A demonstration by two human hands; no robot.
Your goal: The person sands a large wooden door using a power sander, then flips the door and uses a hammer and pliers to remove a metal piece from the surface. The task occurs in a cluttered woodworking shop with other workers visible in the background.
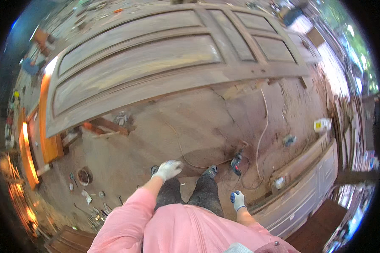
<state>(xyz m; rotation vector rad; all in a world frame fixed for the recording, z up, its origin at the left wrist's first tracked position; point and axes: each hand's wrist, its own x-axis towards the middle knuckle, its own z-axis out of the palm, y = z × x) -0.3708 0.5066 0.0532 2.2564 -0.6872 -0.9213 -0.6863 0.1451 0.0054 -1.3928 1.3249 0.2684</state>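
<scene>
Pink jacket (185,227); left hand (170,169), right hand (237,200) clear of door edge (164,89).

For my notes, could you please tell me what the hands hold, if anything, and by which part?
Nothing is visibly held in the left hand or the right hand.

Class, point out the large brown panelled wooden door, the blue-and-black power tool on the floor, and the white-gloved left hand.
Large brown panelled wooden door (156,60): head view, on its long panel.
Blue-and-black power tool (237,162): head view, on its body.
White-gloved left hand (169,170): head view, mid-glove.
</scene>
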